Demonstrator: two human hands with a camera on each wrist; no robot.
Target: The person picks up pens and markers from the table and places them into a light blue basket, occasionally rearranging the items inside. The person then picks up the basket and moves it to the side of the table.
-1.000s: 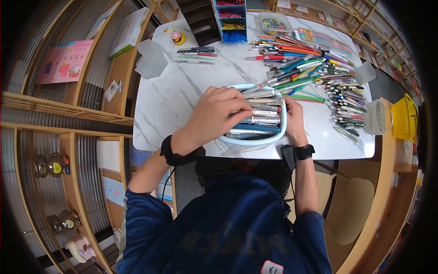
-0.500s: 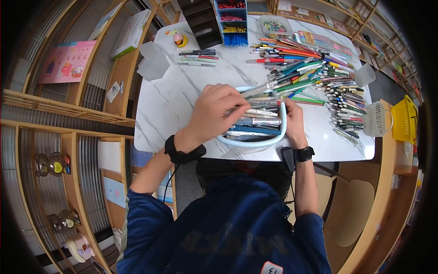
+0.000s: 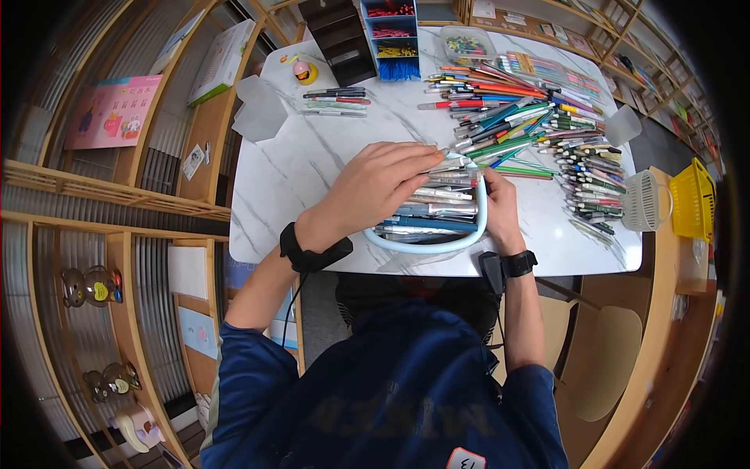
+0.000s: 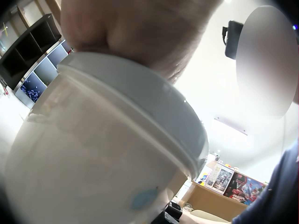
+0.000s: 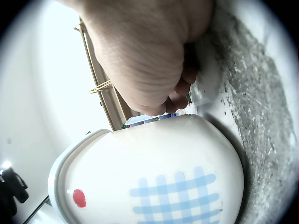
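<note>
A white container with a pale blue rim point(image 3: 482, 213) stands at the table's near edge, filled with pens point(image 3: 437, 211) lying crosswise. The left hand point(image 3: 375, 187) lies over its left and far side, fingers fairly straight and together, resting on the upper pens. The right hand point(image 3: 502, 207) grips the right side of the rim, thumb near the top. In the left wrist view the left hand point(image 4: 140, 32) is above the container's rim point(image 4: 135, 88); its fingertips are hidden. The right wrist view shows the right hand point(image 5: 140, 56) beside the container's wall point(image 5: 177, 158), fingers curled.
A large spread of pens and pencils point(image 3: 508, 117) covers the right of the table point(image 3: 273, 195). Several pens point(image 3: 336, 102) lie at the left, near a translucent holder point(image 3: 260, 109). Divided organizers point(image 3: 398, 51) stand at the back; white point(image 3: 644, 203) and yellow baskets point(image 3: 694, 199) are at the right.
The clear pen that stuck out past the far rim under the left hand has dropped lower. The left fingers have straightened over the pens; the container has shifted slightly left.
</note>
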